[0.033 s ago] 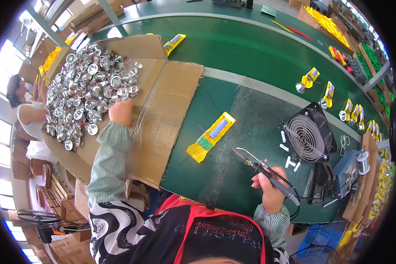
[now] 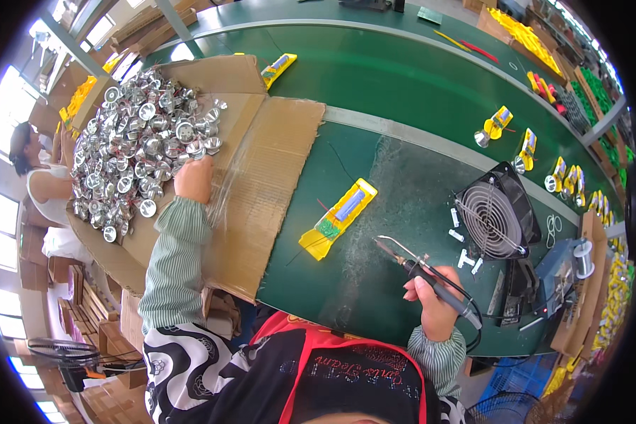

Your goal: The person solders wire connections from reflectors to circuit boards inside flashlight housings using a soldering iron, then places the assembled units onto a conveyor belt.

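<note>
Head view: nothing has really moved since the earlier frame. Left hand (image 2: 193, 178) is still reaching into the pile of shiny metal cups (image 2: 138, 152) on the cardboard (image 2: 261, 184); can't tell if it's grabbed one. Right hand (image 2: 434, 304) stays wrapped around the soldering iron (image 2: 420, 268), with the yellow part (image 2: 338, 218) lying on the green table (image 2: 403, 92) between the hands.

Green-and-white striped sleeves (image 2: 177, 261), elastic cuffs, black-and-white swirl top, red-edged black apron with pale lettering.
</note>
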Demonstrator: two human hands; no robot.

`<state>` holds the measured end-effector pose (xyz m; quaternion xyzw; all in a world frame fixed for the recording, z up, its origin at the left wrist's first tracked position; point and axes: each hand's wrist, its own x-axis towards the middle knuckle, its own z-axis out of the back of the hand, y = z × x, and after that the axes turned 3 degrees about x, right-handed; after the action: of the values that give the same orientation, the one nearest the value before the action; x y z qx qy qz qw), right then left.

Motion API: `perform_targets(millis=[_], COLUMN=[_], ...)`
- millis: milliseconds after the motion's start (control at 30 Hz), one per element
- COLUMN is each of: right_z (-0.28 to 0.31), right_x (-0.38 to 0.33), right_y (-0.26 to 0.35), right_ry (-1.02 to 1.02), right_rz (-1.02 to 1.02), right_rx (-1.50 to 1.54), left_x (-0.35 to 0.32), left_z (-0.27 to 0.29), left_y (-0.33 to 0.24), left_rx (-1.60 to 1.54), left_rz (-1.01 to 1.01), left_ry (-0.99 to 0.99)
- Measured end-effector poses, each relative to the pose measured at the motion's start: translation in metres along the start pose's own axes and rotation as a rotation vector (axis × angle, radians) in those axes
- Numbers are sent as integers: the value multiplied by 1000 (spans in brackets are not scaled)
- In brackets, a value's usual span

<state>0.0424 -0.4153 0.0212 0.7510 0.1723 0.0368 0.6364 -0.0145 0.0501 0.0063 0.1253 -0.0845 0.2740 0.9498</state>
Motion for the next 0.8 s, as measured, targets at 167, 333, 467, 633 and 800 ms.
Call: perform_targets(millis=[167, 333, 467, 633, 800], right_z=[-6, -18, -25, -31, -40], right_x=[4, 11, 18, 26, 32], right_y=[1, 3, -1, -7, -11], right_ry=[9, 115, 192, 280, 272], right_rz=[-15, 9, 5, 21, 15], right_rx=[16, 6, -22, -48, 10], left_x=[-22, -64, -79, -84, -88], left_z=[36, 62, 59, 57, 56], left_y=[-54, -122, -148, -150, -151], left_rx=[-457, -538, -613, -744, -942], left_rz=[-302, -556, -562, -502, -247], left_ry=[-102, -26, 131, 255, 389])
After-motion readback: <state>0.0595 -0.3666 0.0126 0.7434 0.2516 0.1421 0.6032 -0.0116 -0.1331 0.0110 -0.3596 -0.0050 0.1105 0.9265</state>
